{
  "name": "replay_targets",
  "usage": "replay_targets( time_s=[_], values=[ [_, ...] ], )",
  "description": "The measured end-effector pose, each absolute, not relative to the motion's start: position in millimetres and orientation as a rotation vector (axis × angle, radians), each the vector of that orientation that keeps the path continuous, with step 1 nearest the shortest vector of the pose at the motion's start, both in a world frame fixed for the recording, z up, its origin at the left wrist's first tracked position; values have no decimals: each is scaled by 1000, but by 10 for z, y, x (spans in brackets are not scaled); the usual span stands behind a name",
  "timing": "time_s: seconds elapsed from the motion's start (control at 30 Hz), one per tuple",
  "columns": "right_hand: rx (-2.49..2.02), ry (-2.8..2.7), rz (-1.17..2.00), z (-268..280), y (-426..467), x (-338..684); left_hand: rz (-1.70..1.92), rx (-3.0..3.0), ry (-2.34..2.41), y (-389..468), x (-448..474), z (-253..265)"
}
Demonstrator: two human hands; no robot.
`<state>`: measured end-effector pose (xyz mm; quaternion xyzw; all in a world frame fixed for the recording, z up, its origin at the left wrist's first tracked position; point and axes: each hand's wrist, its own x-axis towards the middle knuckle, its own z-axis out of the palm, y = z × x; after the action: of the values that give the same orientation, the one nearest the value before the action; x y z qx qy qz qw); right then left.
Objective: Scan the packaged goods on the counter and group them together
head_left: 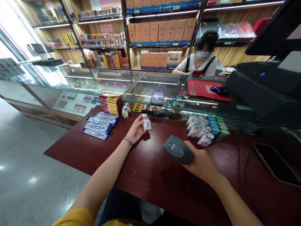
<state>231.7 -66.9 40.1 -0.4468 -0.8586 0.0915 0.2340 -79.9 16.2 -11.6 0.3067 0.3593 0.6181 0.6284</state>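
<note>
Between the fingers of my left hand [136, 130] is a small clear bottle [147, 122] with a pale label, held tilted just above the table. My right hand [201, 161] grips a dark grey barcode scanner [178, 149], its head pointing toward the left hand. Right of the scanner stand several similar small bottles [197, 127] in rows, beside green and blue round containers [222, 130]. Two more little bottles [125, 111] stand left of my left hand. Near them are a stack of red and gold packs [111, 103] and a pile of blue-white sachets [100, 124].
A dark phone [278, 164] lies on the dark red table [137, 171] at the right. Behind runs a glass display counter [95, 83] with a red mat [202, 88] and a mouse [219, 90]. A black monitor [276, 29] overhangs the right. Across the counter is a masked person [201, 63].
</note>
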Motion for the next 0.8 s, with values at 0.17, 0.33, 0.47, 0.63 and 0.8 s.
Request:
replay_targets(
  time_s=[0.17, 0.33, 0.47, 0.63, 0.8],
  values=[
    [-1234, -2349, 277, 411, -635, 2357, 1775, 839, 1138, 210, -872, -135],
    [-1164, -2346, 258, 404, -624, 2378, 1910, 1175, 1594, 271, -1052, -109],
    [-1138, -2329, 199, 371, -615, 2392, 1739, 1397, 1798, 372, -1137, -120],
    [-1114, -2311, 256, 336, -599, 2422, 1657, 1576, 1955, 557, -1171, -208],
    [-1129, -2293, 306, 267, -579, 2448, 1631, 1594, 1978, 714, -1179, -251]
  ],
)
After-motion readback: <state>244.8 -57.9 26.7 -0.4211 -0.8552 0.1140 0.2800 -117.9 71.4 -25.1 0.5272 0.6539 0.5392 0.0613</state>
